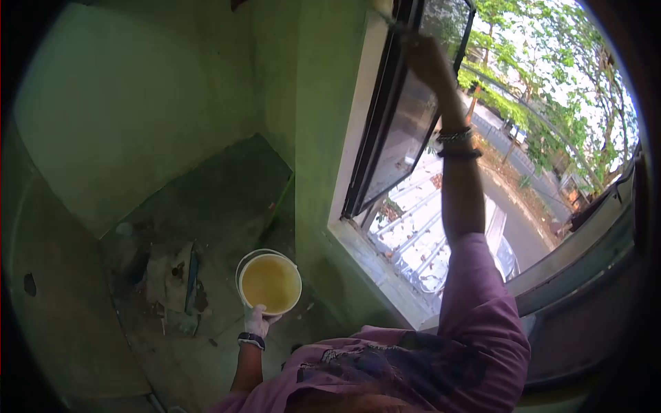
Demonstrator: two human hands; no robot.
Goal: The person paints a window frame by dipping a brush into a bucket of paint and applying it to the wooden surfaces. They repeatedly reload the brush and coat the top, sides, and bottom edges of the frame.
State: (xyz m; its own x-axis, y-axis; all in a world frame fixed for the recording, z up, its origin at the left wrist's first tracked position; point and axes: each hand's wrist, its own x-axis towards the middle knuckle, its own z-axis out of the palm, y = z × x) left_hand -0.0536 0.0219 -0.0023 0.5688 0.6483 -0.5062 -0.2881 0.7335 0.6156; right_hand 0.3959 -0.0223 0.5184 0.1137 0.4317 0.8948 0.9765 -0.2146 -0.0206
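My left hand (259, 321), pale and whitish over the fingers and with a dark band at the wrist, grips the near rim of a white bucket (239, 283). Yellowish liquid (272, 283) fills much of what shows inside it. High up by the window, my right hand (421, 54) is closed around a slim tool, seemingly a paintbrush (387, 18), blurred and dark. Its far end reaches toward the pale edge of the window frame (361, 103) and the green wall (323, 89) beside it.
A dark-framed window pane (406, 131) stands swung outward at my right. Below it runs a sill (372, 265), with a corrugated roof (413, 237) outside. Flattened, torn board pieces (169, 275) lie on the floor to the left. A green stick (281, 199) leans near the wall corner.
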